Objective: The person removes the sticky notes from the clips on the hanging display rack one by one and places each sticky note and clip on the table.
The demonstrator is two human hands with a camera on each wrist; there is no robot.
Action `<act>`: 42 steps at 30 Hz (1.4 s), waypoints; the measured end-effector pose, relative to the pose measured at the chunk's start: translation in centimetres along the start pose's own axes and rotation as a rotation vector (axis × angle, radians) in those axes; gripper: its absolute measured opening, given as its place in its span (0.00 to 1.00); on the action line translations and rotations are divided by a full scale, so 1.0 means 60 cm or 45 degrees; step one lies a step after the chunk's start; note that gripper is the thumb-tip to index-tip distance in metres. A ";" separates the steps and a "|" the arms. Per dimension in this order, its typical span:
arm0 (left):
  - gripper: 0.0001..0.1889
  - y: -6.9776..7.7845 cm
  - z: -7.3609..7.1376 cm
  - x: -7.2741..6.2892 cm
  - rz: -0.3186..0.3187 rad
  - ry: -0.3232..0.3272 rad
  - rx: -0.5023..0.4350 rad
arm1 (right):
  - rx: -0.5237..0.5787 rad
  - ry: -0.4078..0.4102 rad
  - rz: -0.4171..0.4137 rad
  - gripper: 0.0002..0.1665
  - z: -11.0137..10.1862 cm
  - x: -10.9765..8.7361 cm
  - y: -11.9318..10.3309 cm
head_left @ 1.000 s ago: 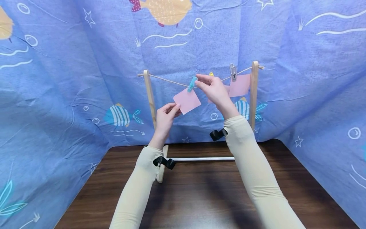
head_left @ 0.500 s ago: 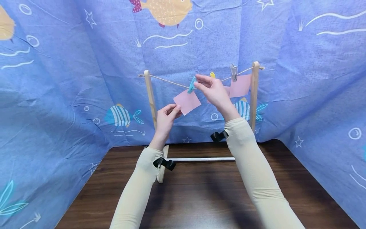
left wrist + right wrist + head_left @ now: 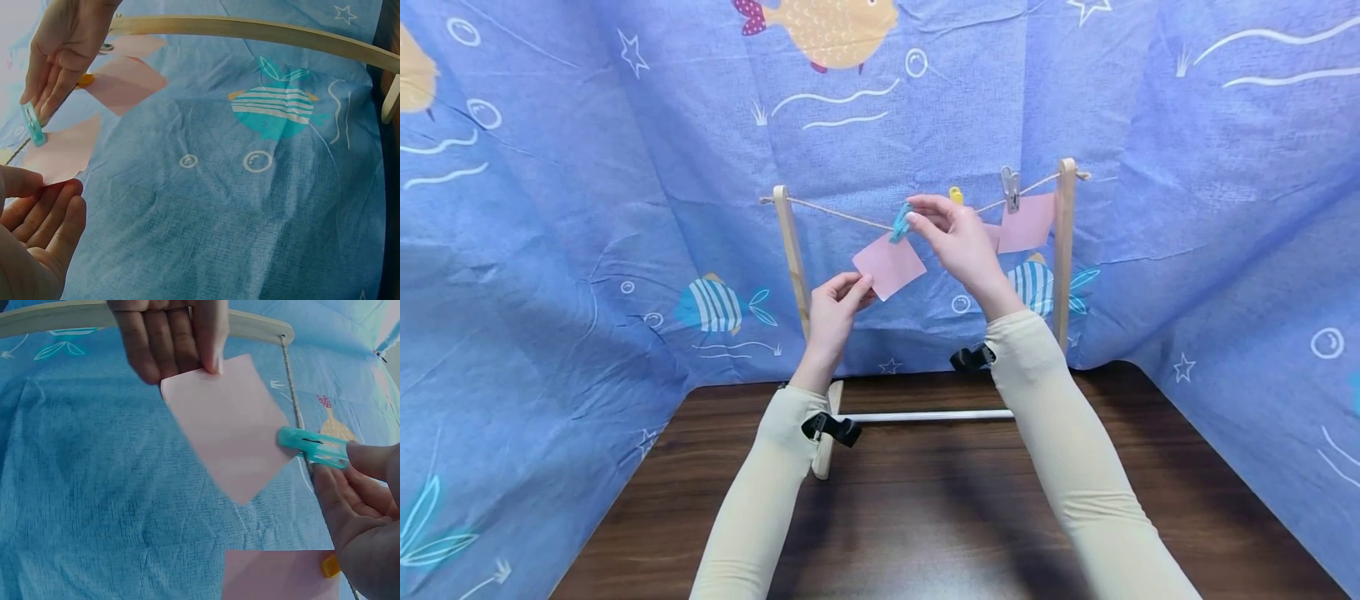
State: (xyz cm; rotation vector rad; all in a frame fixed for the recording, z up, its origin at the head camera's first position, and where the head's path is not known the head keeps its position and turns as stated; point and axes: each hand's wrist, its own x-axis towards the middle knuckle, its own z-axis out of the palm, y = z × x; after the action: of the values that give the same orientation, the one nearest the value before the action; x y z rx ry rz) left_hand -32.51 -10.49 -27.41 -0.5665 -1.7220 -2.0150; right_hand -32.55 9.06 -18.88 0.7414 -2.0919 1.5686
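Note:
A square pink paper hangs tilted below the string, its lower left edge pinched between thumb and fingers of my left hand. My right hand pinches the handles of a teal clothespin, whose nose sits over the paper's upper corner at the string. In the left wrist view the same clothespin stands at the paper's top edge. Just right of my right hand, a yellow clothespin holds another pink paper, partly hidden behind that hand in the head view.
The string runs between two wooden posts, a left post and a right post. A grey clothespin holds a pink sheet near the right one. A white rod crosses low above the brown table. Blue fish-print cloth surrounds it.
Both hands keep nearly the same place and grip. The teal clothespin and right hand have shifted very slightly left, along with a slight shift of the whole head view.

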 end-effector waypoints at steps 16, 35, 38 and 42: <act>0.10 0.003 -0.001 -0.001 -0.013 0.012 0.000 | 0.084 0.261 -0.127 0.17 0.010 -0.010 -0.001; 0.11 0.006 -0.003 -0.003 -0.033 0.020 -0.017 | 0.202 0.385 -0.207 0.18 0.009 -0.015 -0.006; 0.11 0.007 -0.005 -0.005 -0.028 0.020 -0.020 | 0.191 0.353 -0.181 0.20 0.007 -0.019 -0.008; 0.11 0.008 -0.008 -0.008 -0.034 0.017 -0.005 | 0.187 0.316 -0.172 0.22 0.004 -0.023 -0.007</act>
State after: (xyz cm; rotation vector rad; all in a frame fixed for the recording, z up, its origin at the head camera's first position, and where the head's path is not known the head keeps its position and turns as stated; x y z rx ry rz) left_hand -31.87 -10.99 -27.32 -0.5328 -1.7267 -2.0362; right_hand -31.19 8.95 -19.49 0.6830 -1.7294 1.6591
